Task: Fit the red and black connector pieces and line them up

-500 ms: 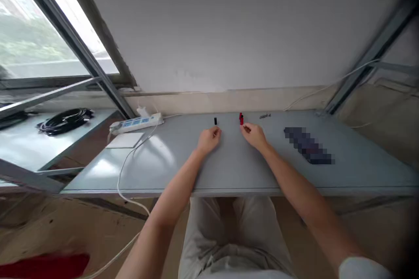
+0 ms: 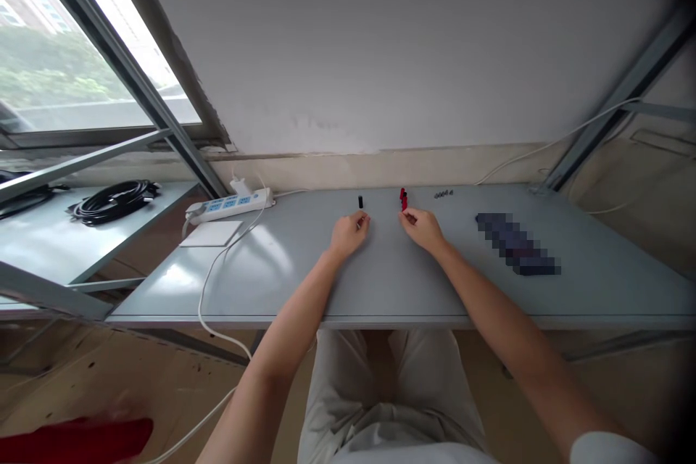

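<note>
My left hand [image 2: 349,234] rests on the grey table [image 2: 391,275] with its fingers curled together. Whatever they may hold is hidden. Just beyond its fingertips stands or lies a small black cylinder-like piece [image 2: 360,201]. Across a short gap, my right hand [image 2: 423,229] also has its fingers and thumb pressed together. Its fingertips are at the near end of small red pieces [image 2: 404,203] with a bit of black among them. I cannot tell whether it grips one of these or something smaller. Several tiny dark parts [image 2: 444,194] lie in a row farther right, near the wall.
A white power strip [image 2: 231,204] with plugs sits at the left, its cable [image 2: 202,304] draping over the front edge. Before it lies a flat white box [image 2: 211,233]. A pixelated dark object [image 2: 516,245] lies at the right. Coiled black cable [image 2: 114,201] rests on the neighbouring table.
The whole view has shifted slightly. Both hands keep nearly the same places and closed shape, and the small pieces stay where they were on the table.
</note>
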{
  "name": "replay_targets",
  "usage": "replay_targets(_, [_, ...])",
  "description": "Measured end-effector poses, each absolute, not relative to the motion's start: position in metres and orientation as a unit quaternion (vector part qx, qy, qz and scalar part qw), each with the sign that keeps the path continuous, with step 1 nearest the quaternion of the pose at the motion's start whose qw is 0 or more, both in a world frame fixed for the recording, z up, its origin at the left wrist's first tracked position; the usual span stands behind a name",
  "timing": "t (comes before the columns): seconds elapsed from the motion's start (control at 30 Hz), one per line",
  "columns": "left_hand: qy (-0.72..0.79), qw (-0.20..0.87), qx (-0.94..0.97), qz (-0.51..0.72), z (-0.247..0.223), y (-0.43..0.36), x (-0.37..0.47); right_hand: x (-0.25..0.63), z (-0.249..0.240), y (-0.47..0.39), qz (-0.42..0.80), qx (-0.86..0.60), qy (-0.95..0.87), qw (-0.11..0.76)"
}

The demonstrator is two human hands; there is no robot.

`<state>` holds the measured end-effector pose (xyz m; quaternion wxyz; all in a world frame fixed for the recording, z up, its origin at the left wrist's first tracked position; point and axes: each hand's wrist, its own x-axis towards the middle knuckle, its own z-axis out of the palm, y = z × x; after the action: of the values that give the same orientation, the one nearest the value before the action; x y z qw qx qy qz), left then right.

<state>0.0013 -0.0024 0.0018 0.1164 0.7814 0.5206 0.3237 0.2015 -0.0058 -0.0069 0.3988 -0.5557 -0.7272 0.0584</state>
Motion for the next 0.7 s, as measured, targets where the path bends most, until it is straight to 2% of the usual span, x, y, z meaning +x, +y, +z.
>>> replay_targets(0.4, [0.616, 0.088, 0.748, 0.232, 0.009, -0.0073, 0.0003, 0.2059, -0.0095, -0.0034, 0.087, -0.566, -0.716, 0.399])
replay_targets(0.7, [0.642, 0.091, 0.742, 0.17, 0.0076, -0.0069, 0.0008, 0.2045, -0.0116, -0.004, 0.117, -0.542, -0.758, 0.345])
